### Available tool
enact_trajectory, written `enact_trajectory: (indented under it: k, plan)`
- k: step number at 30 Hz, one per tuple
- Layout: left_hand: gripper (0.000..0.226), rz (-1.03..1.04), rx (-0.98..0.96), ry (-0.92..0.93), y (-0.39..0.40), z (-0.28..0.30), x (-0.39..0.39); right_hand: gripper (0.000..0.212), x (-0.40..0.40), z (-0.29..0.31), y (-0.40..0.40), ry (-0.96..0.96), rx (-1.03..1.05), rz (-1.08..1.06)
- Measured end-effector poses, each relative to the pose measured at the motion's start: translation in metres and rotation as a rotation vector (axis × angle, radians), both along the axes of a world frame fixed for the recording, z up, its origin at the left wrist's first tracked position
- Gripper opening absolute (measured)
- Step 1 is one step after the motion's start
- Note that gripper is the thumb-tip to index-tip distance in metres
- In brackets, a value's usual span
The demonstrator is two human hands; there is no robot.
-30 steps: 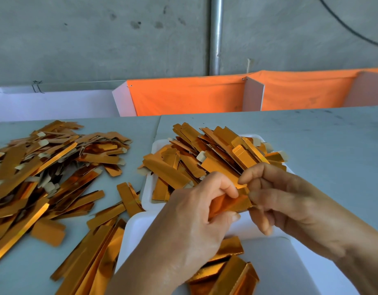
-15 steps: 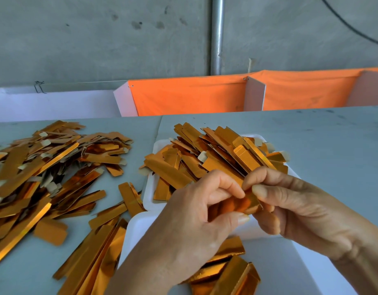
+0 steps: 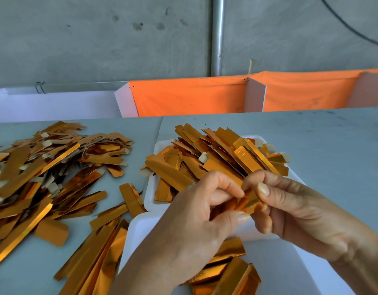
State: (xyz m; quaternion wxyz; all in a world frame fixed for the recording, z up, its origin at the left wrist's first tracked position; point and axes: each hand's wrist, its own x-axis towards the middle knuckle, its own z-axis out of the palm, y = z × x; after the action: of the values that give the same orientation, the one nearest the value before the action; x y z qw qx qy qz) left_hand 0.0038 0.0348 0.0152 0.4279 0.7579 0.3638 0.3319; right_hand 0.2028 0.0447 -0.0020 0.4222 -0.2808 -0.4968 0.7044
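I see both hands meeting just in front of the far tray (image 3: 151,199), a white one on the grey bench (image 3: 333,145). Between the left hand (image 3: 190,226) and the right hand (image 3: 296,211) sits one gold strip (image 3: 246,204), held up in the air above the tray's near rim. The left grip is clamped on the strip's left end, thumb beneath and forefinger curled over the top. The right grip pinches the other end, thumb on top with its nail toward me and the other fingers curled below. Fingers hide most of the strip, so I cannot tell how it is folded. Inside the far tray lies a heap (image 3: 215,154) of matching gold strips, some spilling past its rim. Touching the tray's near side is a near tray (image 3: 279,269), also white, with a few shiny gold pieces (image 3: 224,271) in it, partly under the left wrist. Left of the far tray a loose pile (image 3: 45,165) of strips spreads across the bench, with stray ones reaching the tray's left edge. Behind the far tray an orange cloth (image 3: 190,96) hangs between white partitions, and a metal pipe (image 3: 218,35) runs up the concrete wall (image 3: 98,39).
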Motion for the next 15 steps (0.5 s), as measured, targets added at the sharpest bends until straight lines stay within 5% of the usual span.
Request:
enact_trajectory:
  k: [8, 12, 15]
  plan:
    - [0.021, 0.028, -0.045, 0.180, 0.004, -0.008, 0.003, 0.031, 0.002, -0.003, 0.004, -0.270, 0.046, -0.150]
    - [0.031, -0.011, -0.105, 0.421, 0.003, -0.015, 0.009, 0.034, 0.004, -0.011, 0.012, -0.780, 0.320, -0.670]
    - [0.026, 0.054, -0.079, 0.476, 0.004, -0.016, 0.010, 0.051, -0.001, -0.017, 0.018, -1.121, 0.526, -0.657]
